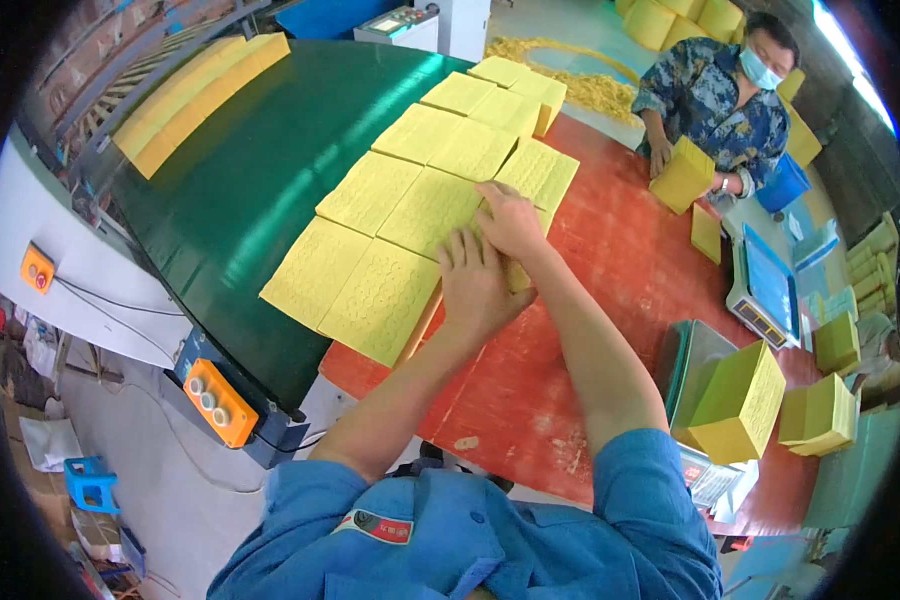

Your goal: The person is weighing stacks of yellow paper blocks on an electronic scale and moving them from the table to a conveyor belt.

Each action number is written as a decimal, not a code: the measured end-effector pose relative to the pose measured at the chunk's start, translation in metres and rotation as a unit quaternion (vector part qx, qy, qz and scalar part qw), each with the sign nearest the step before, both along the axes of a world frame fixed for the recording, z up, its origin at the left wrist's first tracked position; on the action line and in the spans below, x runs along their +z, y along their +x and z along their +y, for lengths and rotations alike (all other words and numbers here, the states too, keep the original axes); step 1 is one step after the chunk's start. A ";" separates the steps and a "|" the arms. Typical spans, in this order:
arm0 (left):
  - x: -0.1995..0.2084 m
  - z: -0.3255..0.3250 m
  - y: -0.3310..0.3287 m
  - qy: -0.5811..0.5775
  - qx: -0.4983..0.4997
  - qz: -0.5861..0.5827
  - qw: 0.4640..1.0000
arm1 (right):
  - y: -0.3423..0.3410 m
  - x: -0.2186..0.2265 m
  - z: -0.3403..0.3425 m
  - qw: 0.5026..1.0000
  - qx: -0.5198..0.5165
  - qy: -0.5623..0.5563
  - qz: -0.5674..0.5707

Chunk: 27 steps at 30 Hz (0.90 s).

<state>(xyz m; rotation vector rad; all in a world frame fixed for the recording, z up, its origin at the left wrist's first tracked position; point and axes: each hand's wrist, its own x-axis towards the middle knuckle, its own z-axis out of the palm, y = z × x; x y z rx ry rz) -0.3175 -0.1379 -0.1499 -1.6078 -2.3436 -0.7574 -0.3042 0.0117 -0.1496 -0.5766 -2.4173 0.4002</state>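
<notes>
Rows of yellow paper stacks [375,195] with punched patterns on top run from the green conveyor belt [240,170] onto the red table. My left hand [473,285] lies on the edge of a near stack, fingers spread over its top and thumb held apart. Just beyond it, my right hand [511,222] bends its fingers over the right edge of a patterned stack [435,212]. Its fingertips touch the top corner, and the lower fingers are partly hidden. Part of another yellow stack shows between my hand and forearm.
On the red table [510,400] at right stand a digital scale [767,285] and a nearer scale bearing a yellow stack [738,400]. Across it a masked person [720,100] holds a yellow block [683,175]. An orange button box [218,402] sits by the belt's near corner.
</notes>
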 end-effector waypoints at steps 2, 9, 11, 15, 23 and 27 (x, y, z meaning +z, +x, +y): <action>-0.004 0.000 0.005 -0.011 0.019 0.002 1.000 | -0.005 -0.007 0.006 0.999 -0.017 0.017 -0.030; -0.004 -0.047 0.002 -0.032 -0.161 -0.016 0.986 | 0.080 0.003 -0.017 0.985 -0.103 0.045 -0.134; 0.013 -0.069 0.001 -0.081 -0.328 -0.008 0.941 | 0.137 0.013 -0.046 0.972 -0.136 0.046 -0.188; 0.022 -0.094 0.004 -0.145 -0.498 0.003 0.855 | 0.244 0.022 -0.124 0.962 -0.120 -0.124 -0.210; 0.004 -0.202 0.058 0.055 -0.247 -0.328 0.910 | 0.296 0.008 -0.244 0.932 -0.124 -0.330 -0.088; -0.015 -0.241 0.118 0.050 0.037 -0.663 0.746 | 0.286 -0.019 -0.229 0.922 -0.079 -0.377 0.027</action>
